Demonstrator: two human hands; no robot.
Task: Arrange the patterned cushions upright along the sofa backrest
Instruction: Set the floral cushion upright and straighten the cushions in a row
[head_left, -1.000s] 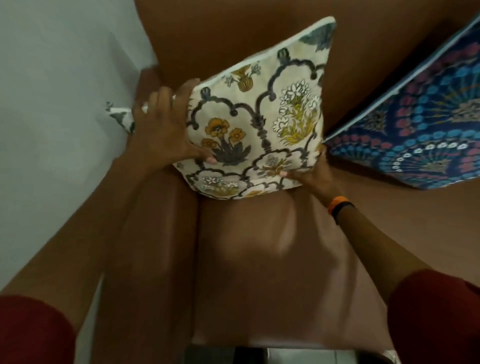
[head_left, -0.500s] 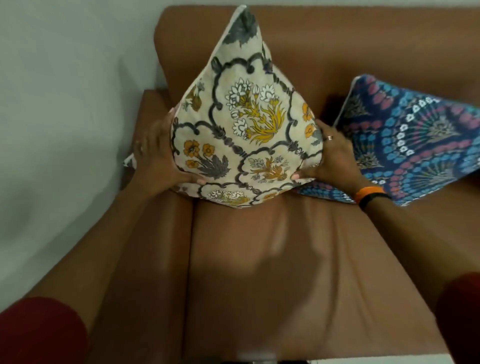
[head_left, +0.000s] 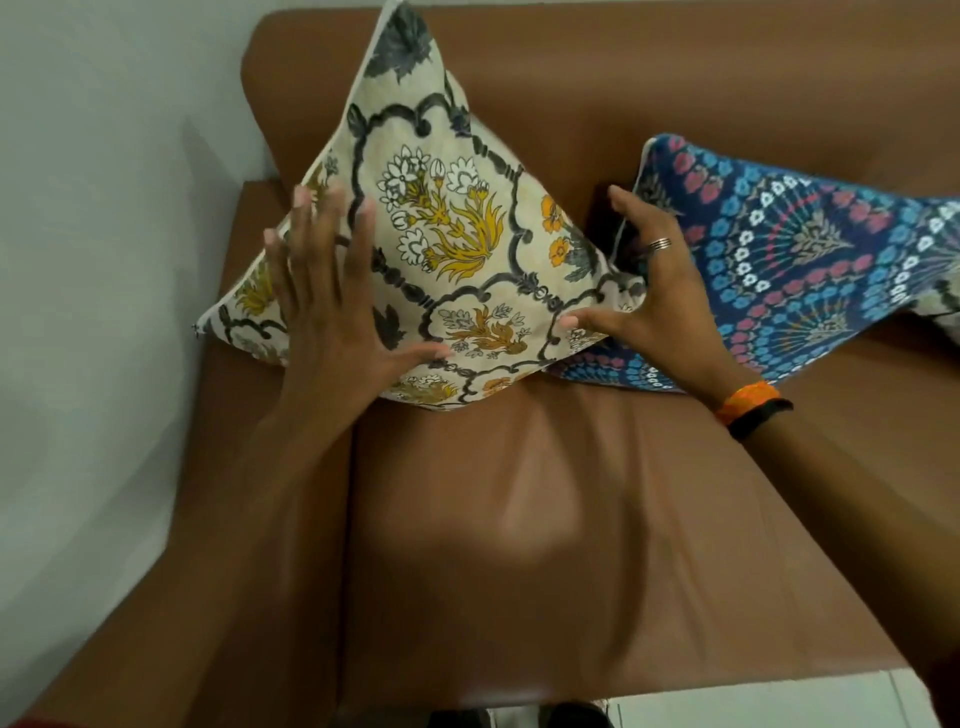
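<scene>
A cream cushion (head_left: 452, 244) with grey scrollwork and yellow flowers stands on one corner against the brown sofa backrest (head_left: 649, 67), in the sofa's left corner. My left hand (head_left: 332, 312) hovers spread over its left half, fingers apart, holding nothing. My right hand (head_left: 654, 291), with a ring and an orange wristband, is open beside the cushion's right corner, thumb near the fabric. A blue cushion (head_left: 810, 260) with pink and white fan patterns leans against the backrest to the right, its lower left tucked behind the cream one.
The brown seat cushion (head_left: 571, 545) stretches toward me. The sofa's left armrest (head_left: 249, 519) runs along a pale wall (head_left: 93, 260). White floor tile (head_left: 779, 706) shows at the bottom right.
Both hands gripped the cream cushion's sides earlier; now they have let go and spread open. The cushion rests tilted on its corner against the backrest.
</scene>
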